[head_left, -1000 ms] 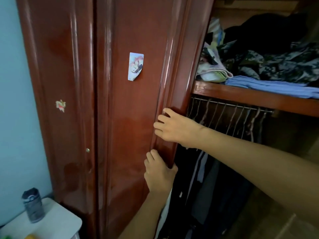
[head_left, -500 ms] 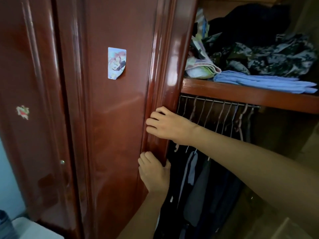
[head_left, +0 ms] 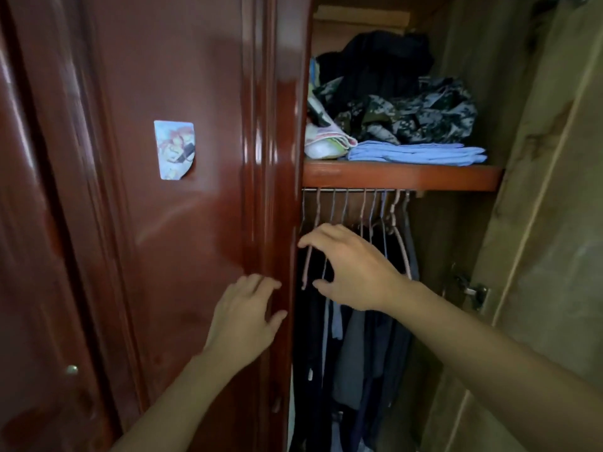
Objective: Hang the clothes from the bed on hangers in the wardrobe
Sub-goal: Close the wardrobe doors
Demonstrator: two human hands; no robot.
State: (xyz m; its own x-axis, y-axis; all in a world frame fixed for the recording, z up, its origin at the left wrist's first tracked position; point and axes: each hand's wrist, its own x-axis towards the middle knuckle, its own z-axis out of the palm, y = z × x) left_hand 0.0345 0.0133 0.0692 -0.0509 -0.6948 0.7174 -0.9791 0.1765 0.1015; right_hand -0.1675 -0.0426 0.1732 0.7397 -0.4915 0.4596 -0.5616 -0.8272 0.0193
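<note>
Reaching into the open wardrobe, the person's right hand spreads loose fingers among the hangers, gripping nothing as far as the dim view shows, while the left hand, fingers relaxed and apart, rests on the door edge just beside it. Dark garments hang below the right hand; folded clothes sit on the shelf above. Neither bed nor its clothes are in view, so the hanging appears not yet begun
</note>
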